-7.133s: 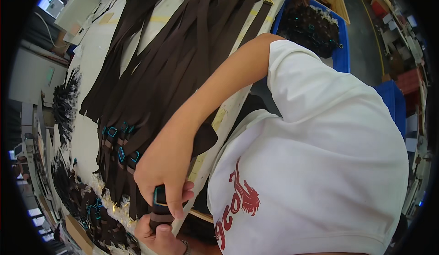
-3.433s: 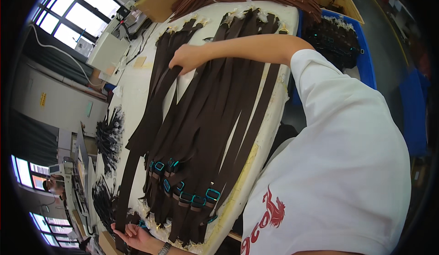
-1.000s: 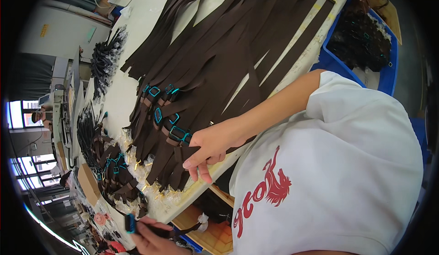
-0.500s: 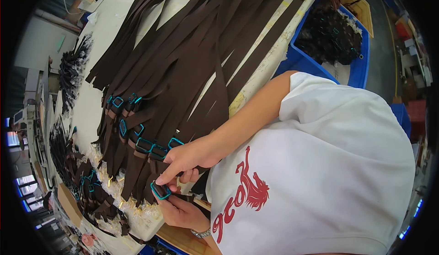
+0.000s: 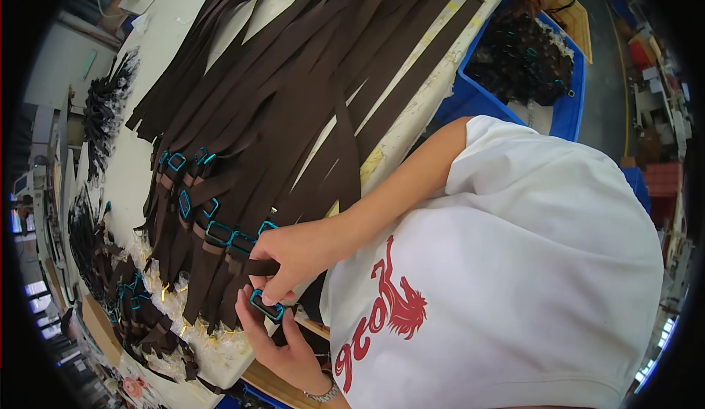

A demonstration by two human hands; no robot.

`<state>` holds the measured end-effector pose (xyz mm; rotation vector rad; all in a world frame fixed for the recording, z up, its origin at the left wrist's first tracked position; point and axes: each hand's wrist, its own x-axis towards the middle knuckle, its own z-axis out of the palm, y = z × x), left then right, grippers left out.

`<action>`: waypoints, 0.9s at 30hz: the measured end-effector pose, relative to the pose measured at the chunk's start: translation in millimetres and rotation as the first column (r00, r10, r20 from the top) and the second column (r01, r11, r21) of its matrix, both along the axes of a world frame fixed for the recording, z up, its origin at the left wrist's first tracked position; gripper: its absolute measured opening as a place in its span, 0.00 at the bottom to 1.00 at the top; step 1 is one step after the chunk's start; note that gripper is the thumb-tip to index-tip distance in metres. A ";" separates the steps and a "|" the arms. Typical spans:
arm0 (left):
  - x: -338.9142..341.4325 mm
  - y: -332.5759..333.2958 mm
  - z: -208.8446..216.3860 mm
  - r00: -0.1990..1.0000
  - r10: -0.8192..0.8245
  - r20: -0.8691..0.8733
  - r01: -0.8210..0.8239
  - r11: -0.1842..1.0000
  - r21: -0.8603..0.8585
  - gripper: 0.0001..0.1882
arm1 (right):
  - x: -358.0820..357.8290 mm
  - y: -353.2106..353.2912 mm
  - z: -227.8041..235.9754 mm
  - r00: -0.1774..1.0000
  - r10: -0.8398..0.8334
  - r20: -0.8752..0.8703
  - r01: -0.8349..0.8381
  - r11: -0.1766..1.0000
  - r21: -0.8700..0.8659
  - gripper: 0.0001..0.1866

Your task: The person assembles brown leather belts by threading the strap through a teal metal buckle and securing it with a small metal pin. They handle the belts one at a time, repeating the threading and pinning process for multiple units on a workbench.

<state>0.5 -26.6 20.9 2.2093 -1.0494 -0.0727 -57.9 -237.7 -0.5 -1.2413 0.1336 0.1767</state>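
My left hand (image 5: 283,354), a metal-band watch at its wrist, holds a dark buckle with a bright teal edge (image 5: 266,307) between thumb and fingers. Just above it my right hand (image 5: 297,256) is closed around a dark brown strap (image 5: 262,267), its thumb reaching down to the buckle. The curled fingers of my right hand partly hide how strap and buckle meet. Beside my hands lie more brown straps (image 5: 283,108) in a long spread, several with teal-edged buckles (image 5: 219,233) at their near ends.
The straps cover a white table (image 5: 139,137). Clear plastic-wrapped pieces (image 5: 209,343) and a dark pile of buckled straps (image 5: 139,299) sit along its left side. To the right stands a blue crate (image 5: 576,108) filled with dark buckled pieces; bundled black straps (image 5: 103,111) lie far left.
My left hand's fingers have spread wider around the buckle, which has shifted slightly right. My right hand has moved a little left, and a strap now shows across its fingers.
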 end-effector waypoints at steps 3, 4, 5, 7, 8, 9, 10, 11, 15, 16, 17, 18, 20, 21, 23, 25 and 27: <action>-2.0 -10.4 23.1 0.968 -0.178 0.178 0.172 0.984 0.047 0.29 | -3.6 -7.7 3.3 0.992 0.094 0.086 -0.083 0.989 -0.125 0.12; -1.7 -10.1 24.3 0.974 -0.166 0.152 0.158 0.985 0.062 0.29 | -4.8 -7.9 4.8 0.992 0.093 0.082 -0.080 0.986 -0.147 0.12; -1.8 -9.4 24.9 0.980 -0.155 0.125 0.146 0.986 0.077 0.29 | -6.0 -8.1 6.1 0.993 0.090 0.078 -0.076 0.983 -0.168 0.12; 0.7 -12.8 23.6 0.972 -0.180 0.153 0.171 0.983 0.072 0.28 | -8.8 -10.9 7.5 0.994 0.081 0.078 -0.066 0.982 -0.178 0.12; 3.2 -17.5 22.0 0.954 -0.214 0.208 0.207 0.977 0.054 0.28 | -10.4 -14.0 7.7 0.994 0.075 0.083 -0.060 0.984 -0.165 0.12; 4.4 -21.2 20.6 0.933 -0.246 0.263 0.245 0.969 0.037 0.27 | -12.0 -16.6 7.8 0.994 0.068 0.087 -0.054 0.987 -0.153 0.12; 1.6 -20.9 22.4 0.943 -0.235 0.235 0.229 0.972 0.050 0.28 | -12.9 -17.0 6.4 0.993 0.080 0.090 -0.067 0.987 -0.147 0.12; -1.8 -20.0 26.4 0.953 -0.223 0.207 0.214 0.975 0.064 0.28 | -13.0 -17.1 3.8 0.991 0.093 0.094 -0.079 0.987 -0.140 0.13; -9.1 -24.4 23.8 0.975 -0.139 0.175 0.135 0.990 0.037 0.30 | -21.1 -23.4 4.2 0.991 0.129 0.020 -0.129 0.992 -0.001 0.19; -11.4 -25.9 24.3 0.990 -0.080 0.117 0.075 0.996 0.048 0.30 | -24.3 -24.1 5.1 0.997 0.071 -0.018 -0.070 0.996 0.052 0.21; -15.3 -27.2 27.7 0.998 -0.019 0.058 0.015 0.998 0.064 0.30 | -28.8 -24.5 8.1 0.998 0.014 -0.059 -0.008 0.995 0.101 0.24; -16.5 -28.4 28.1 0.999 0.043 0.001 -0.043 0.996 0.082 0.30 | -32.2 -25.1 8.7 0.994 -0.042 -0.103 0.057 0.987 0.148 0.26; -15.8 -26.0 28.1 0.986 0.083 -0.143 -0.079 0.996 0.032 0.30 | -36.9 -28.1 -2.2 0.994 -0.107 0.023 0.096 0.956 0.276 0.30; -14.7 -24.6 27.1 0.972 0.095 -0.215 -0.096 0.995 0.008 0.29 | -38.3 -29.6 -8.2 0.986 -0.148 0.082 0.112 0.934 0.340 0.32; -15.5 -23.6 24.5 0.968 0.078 -0.239 -0.094 0.994 -0.055 0.29 | -35.1 -29.0 -13.0 0.981 -0.100 0.165 0.046 0.951 0.306 0.32; -11.7 -20.1 19.6 0.965 0.054 -0.257 -0.080 0.993 -0.092 0.29 | -39.9 -31.0 -3.6 0.992 -0.018 0.127 -0.031 0.927 0.373 0.34; -4.1 -14.3 14.3 0.963 0.031 -0.268 -0.060 0.993 -0.100 0.29 | -41.7 -33.6 -4.2 0.997 0.035 0.068 -0.062 0.893 0.445 0.34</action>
